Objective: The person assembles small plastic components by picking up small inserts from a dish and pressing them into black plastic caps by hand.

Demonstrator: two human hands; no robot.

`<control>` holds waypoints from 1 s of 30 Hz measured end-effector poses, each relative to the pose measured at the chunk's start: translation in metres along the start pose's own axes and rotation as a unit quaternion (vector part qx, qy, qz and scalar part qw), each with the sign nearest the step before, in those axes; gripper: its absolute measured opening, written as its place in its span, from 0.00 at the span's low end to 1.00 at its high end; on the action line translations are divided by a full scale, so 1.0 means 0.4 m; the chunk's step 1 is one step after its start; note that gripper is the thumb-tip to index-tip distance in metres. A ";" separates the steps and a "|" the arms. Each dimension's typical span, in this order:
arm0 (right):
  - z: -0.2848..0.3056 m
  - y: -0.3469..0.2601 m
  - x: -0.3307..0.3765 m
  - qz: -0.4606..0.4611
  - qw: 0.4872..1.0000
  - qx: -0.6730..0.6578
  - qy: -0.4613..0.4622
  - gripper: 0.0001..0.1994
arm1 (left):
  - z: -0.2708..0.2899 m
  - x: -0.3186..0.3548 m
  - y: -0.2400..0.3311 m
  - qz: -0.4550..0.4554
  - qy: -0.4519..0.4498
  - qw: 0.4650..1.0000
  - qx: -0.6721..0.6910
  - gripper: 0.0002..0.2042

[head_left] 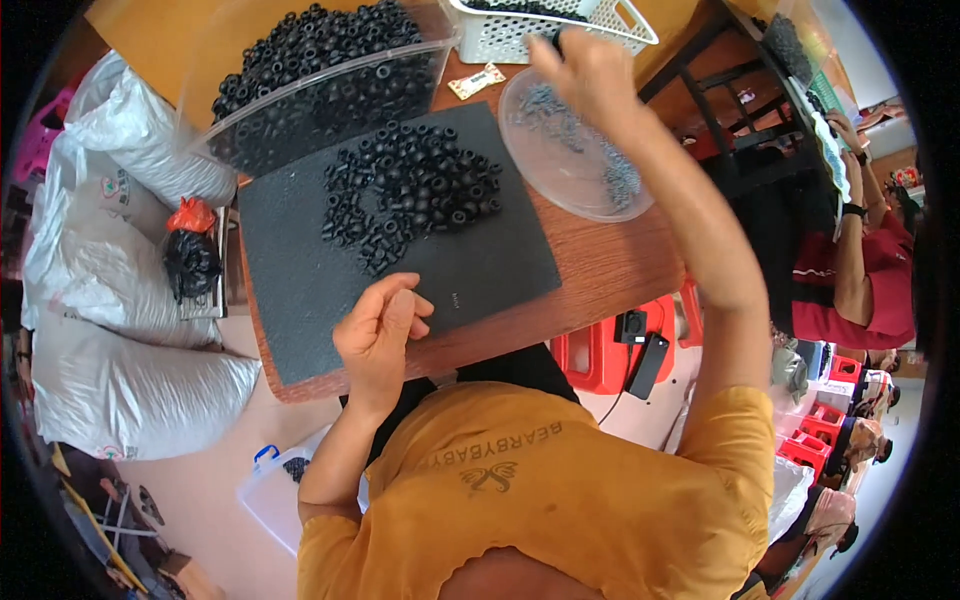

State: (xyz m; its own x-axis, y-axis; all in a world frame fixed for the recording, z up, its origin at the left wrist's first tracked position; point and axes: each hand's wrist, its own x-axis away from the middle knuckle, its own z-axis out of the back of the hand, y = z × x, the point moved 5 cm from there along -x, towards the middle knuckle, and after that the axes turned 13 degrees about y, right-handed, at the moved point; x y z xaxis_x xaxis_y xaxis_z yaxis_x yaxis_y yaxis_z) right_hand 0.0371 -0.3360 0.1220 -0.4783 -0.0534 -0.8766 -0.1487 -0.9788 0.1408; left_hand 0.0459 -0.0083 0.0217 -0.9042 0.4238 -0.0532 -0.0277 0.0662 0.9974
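Observation:
My right hand [590,75] is stretched out at the near wall of a white perforated basket [610,40], its fingers closed and slightly blurred around a small black part [552,37]. Over the near edge of a dark mat [500,275], my left hand [380,325] is held with curled fingers and the thumb against them; what they hold, if anything, is hidden. Beyond it lies a heap of small black ring-like parts [420,180]. Below my right forearm is a round clear tray [560,190] with many tiny grey-blue pieces [620,180]. A few tiny pins [455,300] lie on the mat.
A large clear bin [330,75] of black parts stands at the back left. A small wrapped packet [477,81] lies by the basket. White sacks [130,380] are piled on the left. Red stools [590,360] stand under the table's near edge. A co-worker [870,280] sits at right.

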 end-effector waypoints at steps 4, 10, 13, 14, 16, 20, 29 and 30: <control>-0.177 0.241 -0.065 -0.152 0.973 0.113 -0.135 0.14 | 0.030 -0.007 -0.007 -0.050 0.062 0.996 -0.035 0.09; -0.218 0.301 -0.085 -0.166 0.972 0.113 -0.124 0.11 | 0.029 -0.042 0.036 -0.203 0.059 0.955 -0.209 0.10; -0.129 0.183 -0.077 -0.141 0.988 0.045 -0.050 0.09 | 0.023 -0.045 0.037 -0.190 0.043 0.954 -0.227 0.09; -0.087 0.123 -0.067 -0.123 0.992 0.016 -0.016 0.08 | 0.018 -0.038 0.040 -0.207 0.033 0.950 -0.233 0.09; -0.033 0.013 0.004 -0.245 0.948 -0.161 -0.123 0.15 | 0.006 -0.024 0.047 -0.245 0.016 0.939 -0.241 0.09; 0.122 -0.301 0.159 -0.139 0.904 -0.342 -0.217 0.10 | -0.011 -0.002 0.041 -0.237 0.000 0.942 -0.238 0.09; 0.185 -0.502 0.239 0.039 0.936 -0.307 -0.169 0.07 | 0.010 -0.031 0.073 -0.264 0.048 0.921 -0.281 0.08; 0.186 -0.504 0.244 0.042 0.937 -0.302 -0.167 0.06 | 0.010 -0.041 0.081 -0.285 0.051 0.910 -0.296 0.08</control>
State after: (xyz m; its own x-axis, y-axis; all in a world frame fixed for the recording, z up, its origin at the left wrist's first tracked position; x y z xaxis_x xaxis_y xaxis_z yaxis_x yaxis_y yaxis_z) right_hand -0.0441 -0.1290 0.0423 -0.7262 -0.1696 -0.6663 0.3712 -0.9124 -0.1723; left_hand 0.0614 -0.0095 0.0545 -0.7054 0.3857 -0.5947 -0.7019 -0.2624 0.6622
